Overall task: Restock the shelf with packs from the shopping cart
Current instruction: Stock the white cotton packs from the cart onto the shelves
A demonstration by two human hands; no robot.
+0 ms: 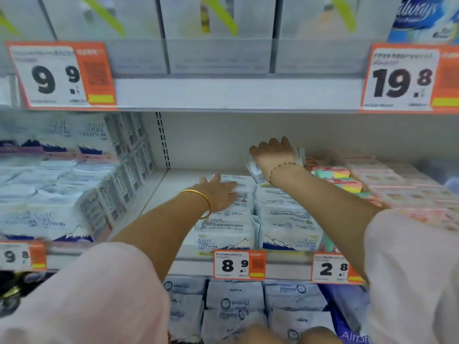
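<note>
Two rows of white "Pure Cotton" packs point(285, 219) with a blue mountain print lie on the middle shelf point(159, 187). My left hand point(221, 193) rests flat on top of the left row, fingers spread, a gold bangle on the wrist. My right hand point(273, 152) reaches deep toward the back of the shelf and grips a white pack point(255, 170), held tilted above the rear of the right row. The shopping cart is out of view.
Taller stacks of similar white packs point(62, 194) fill the shelf's left side. Colourful small packs point(342, 180) and pink boxes point(402, 187) lie at the right. Price tags point(238, 265) line the shelf edge. The upper shelf point(223, 95) hangs close overhead. More packs point(233, 301) sit on the shelf below.
</note>
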